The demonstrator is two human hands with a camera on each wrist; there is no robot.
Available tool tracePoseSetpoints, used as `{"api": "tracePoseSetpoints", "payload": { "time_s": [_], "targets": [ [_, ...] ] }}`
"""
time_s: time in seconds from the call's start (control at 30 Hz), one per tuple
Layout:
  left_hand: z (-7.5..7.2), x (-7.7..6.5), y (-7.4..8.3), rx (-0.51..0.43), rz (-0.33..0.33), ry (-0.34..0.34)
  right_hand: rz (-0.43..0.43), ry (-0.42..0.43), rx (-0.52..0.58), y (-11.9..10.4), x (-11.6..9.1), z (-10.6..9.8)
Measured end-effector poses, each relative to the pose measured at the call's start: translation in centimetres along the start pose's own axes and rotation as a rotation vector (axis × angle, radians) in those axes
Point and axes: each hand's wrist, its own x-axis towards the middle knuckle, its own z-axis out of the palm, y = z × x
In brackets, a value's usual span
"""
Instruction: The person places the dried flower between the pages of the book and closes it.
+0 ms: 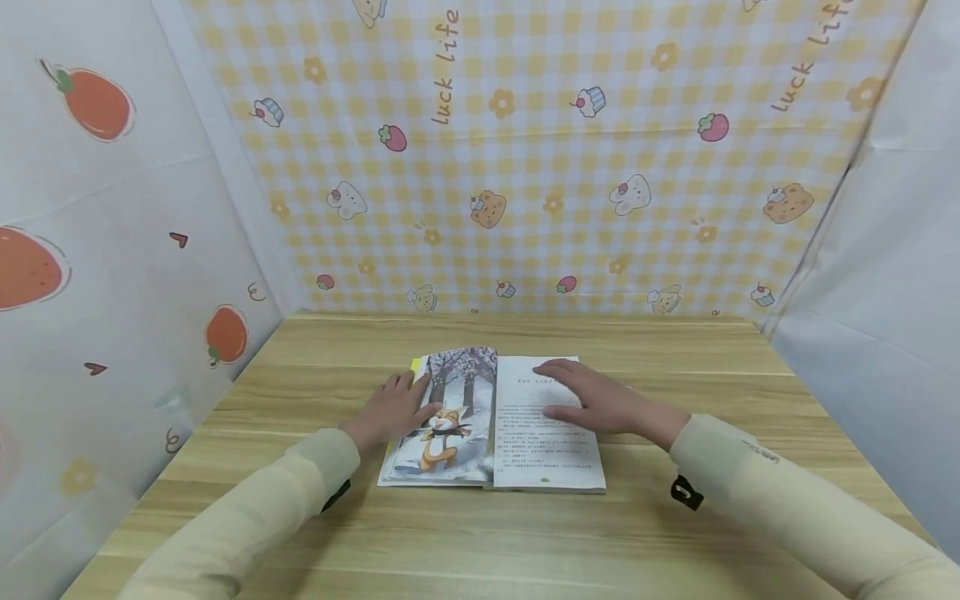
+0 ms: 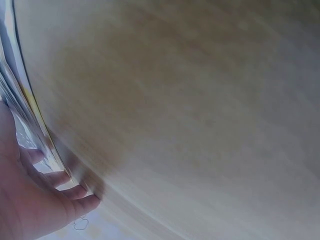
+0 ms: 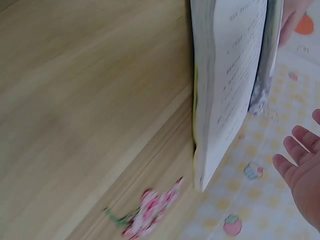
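Observation:
An open picture book (image 1: 495, 467) lies on the wooden table. Its left page (image 1: 476, 450) has a drawing of an orange fox-like animal among snowy trees, and the right page (image 1: 551, 458) carries printed text. My left hand (image 1: 392, 410) rests on the left page's outer edge with its fingers extended; in the left wrist view, the fingertips of that hand (image 2: 37, 195) reach past the book's edge (image 2: 37, 112) to the table. Over the right page is my right hand (image 1: 600, 400), fingers spread, thumb apart, holding nothing. From the right wrist, this hand (image 3: 302, 175) appears raised off the paper.
A small pink-and-white thing with a green end (image 3: 150, 212) lies on the table (image 3: 90, 100) beside the book. Behind the table hangs a yellow checked cloth (image 1: 525, 167) with cartoon prints. White sheets (image 1: 127, 192) with printed fruit flank the left side; a plain one (image 1: 885, 250) flanks the right.

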Motion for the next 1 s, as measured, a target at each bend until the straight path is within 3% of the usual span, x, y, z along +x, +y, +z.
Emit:
{"api": "tracePoseSetpoints", "payload": {
  "time_s": [0.23, 0.47, 0.57, 0.77, 1.0],
  "targets": [
    [0.3, 0.2, -0.3, 0.008, 0.009, 0.009, 0.043, 0.159, 0.158, 2.6, -2.4, -1.2],
    [0.5, 0.3, -0.5, 0.034, 0.002, 0.003, 0.223, 0.234, 0.349, 4.6, -4.9, -1.9],
    [0.6, 0.4, -0.5, 0.042, 0.002, 0.008, 0.298, 0.251, 0.385, 5.5, -6.0, -2.1],
    [0.5, 0.3, -0.4, 0.029, 0.004, 0.002, 0.36, 0.287, 0.428, 7.3, -7.7, -1.8],
    [0.5, 0.3, -0.4, 0.028, 0.0, 0.006, 0.445, 0.297, 0.388, 8.8, -8.5, -1.0]
  ]
}}
